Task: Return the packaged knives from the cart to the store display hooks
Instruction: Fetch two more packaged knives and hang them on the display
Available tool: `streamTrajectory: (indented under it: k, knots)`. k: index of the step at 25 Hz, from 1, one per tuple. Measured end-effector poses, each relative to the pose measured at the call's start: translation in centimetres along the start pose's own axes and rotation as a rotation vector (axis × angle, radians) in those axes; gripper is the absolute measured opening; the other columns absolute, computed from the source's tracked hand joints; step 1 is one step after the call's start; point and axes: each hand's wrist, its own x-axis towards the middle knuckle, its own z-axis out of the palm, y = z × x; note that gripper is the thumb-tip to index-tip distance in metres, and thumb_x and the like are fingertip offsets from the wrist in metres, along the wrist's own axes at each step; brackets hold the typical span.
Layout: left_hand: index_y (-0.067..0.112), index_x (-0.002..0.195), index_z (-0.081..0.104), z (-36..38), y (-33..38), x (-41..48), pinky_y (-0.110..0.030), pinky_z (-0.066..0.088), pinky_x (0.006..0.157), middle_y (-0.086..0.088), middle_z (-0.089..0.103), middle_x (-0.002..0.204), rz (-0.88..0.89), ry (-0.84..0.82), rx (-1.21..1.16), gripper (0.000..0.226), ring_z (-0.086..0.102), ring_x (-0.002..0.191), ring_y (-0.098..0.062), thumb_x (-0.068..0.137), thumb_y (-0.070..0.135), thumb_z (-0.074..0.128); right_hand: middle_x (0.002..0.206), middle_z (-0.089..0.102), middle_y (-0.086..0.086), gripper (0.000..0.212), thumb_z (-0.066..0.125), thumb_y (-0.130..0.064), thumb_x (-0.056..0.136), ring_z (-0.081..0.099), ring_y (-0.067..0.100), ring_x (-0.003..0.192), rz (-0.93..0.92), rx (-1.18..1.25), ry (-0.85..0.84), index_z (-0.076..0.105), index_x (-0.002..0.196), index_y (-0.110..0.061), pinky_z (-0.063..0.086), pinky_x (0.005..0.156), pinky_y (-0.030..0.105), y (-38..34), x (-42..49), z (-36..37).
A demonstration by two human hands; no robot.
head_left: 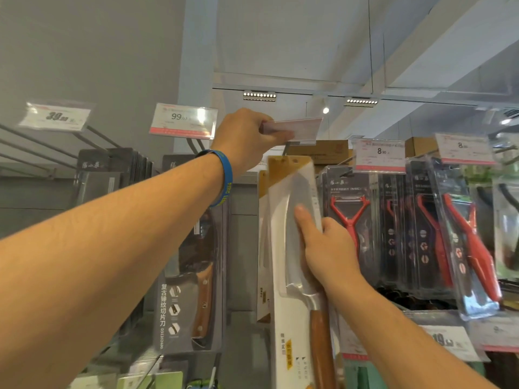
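Note:
A packaged knife [289, 248], white card with a tan top and a wooden-handled cleaver under clear plastic, stands upright at the centre of the display. My right hand [327, 245] grips its right edge, thumb across the blade. Its hang holes sit just under the display hook [286, 146]. My left hand [250, 140], with a blue wristband, pinches the price tag holder [295, 127] at the hook's end and holds it tilted up. The cart is out of view.
Dark packaged cleavers [191, 290] hang to the left under a 99 price tag [184, 120]. Red peelers in blister packs [351, 220] hang close on the right under an 8.90 tag [380, 155]. Bare hooks stick out at far left. Cardboard boxes [325, 151] sit on top.

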Motion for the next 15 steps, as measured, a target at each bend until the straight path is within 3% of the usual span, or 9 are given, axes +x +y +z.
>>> streamTrajectory:
  k: [3, 10, 15]
  knots:
    - [0.02, 0.099, 0.077, 0.2, 0.0, 0.1, -0.032, 0.053, 0.06, -0.002, 0.072, 0.081, 0.009, 0.006, 0.034, 0.039, 0.057, 0.064, -0.011, 0.087, 0.055, 0.066, 0.091, 0.072, -0.005, 0.047, 0.053, -0.07, 0.091, 0.069, 0.012, 0.082, 0.093, 0.103, -0.01, 0.065, 0.094, -0.024, 0.047, 0.062, 0.025, 0.6, -0.1, -0.5]
    - [0.02, 0.103, 0.077, 0.3, 0.0, -0.1, -0.021, 0.044, 0.056, 0.0, 0.071, 0.083, 0.014, 0.015, 0.023, 0.039, 0.056, 0.065, -0.006, 0.087, 0.054, 0.067, 0.097, 0.07, -0.004, 0.051, 0.048, -0.072, 0.091, 0.068, 0.014, 0.087, 0.051, 0.016, -0.031, 0.062, 0.1, -0.025, 0.053, 0.067, 0.03, 0.4, 0.4, -1.0]
    - [0.019, 0.099, 0.076, 0.5, 0.5, -0.1, -0.027, 0.052, 0.061, -0.001, 0.072, 0.083, 0.017, 0.016, 0.05, 0.038, 0.057, 0.067, -0.009, 0.087, 0.054, 0.066, 0.096, 0.069, -0.006, 0.055, 0.046, -0.075, 0.091, 0.067, 0.012, 0.085, 0.037, -0.032, -0.071, 0.061, 0.106, -0.024, 0.052, 0.066, 0.029, -0.2, 0.4, -0.4]
